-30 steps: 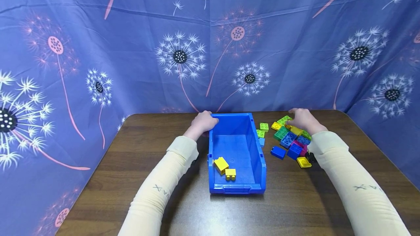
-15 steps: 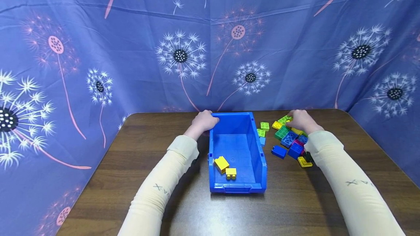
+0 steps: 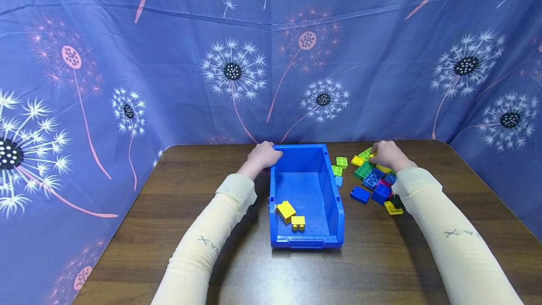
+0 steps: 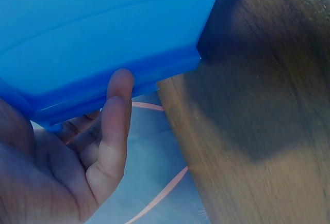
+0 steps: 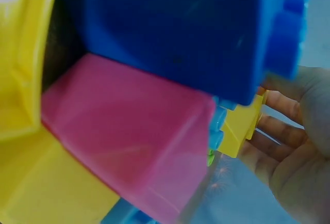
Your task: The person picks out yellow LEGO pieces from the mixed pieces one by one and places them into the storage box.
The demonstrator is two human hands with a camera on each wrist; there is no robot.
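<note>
My left hand (image 3: 263,155) grips the rim of a blue plastic bin (image 3: 302,201) at its back left corner. In the left wrist view, fingers curl over that rim (image 4: 98,92). Two yellow toy bricks (image 3: 286,211) lie inside the bin near its front left. Over the brick pile on the right, my right hand (image 3: 389,155) pinches a yellow toy brick (image 5: 238,126); only a small part of it shows between the fingertips in the head view. A pink brick (image 5: 134,126) and a dark blue brick (image 5: 180,33) fill much of the right wrist view.
The pile holds green (image 3: 364,170), blue (image 3: 372,179) and yellow bricks, with a loose blue brick (image 3: 359,195) at its near left. Lime bricks (image 3: 341,162) lie between bin and pile. A patterned blue cloth (image 3: 271,69) hangs behind the wooden table (image 3: 199,168).
My right hand has closed its fingers around a yellow brick at the back of the pile, its forearm shifting slightly left. The left hand and the bin hold still.
</note>
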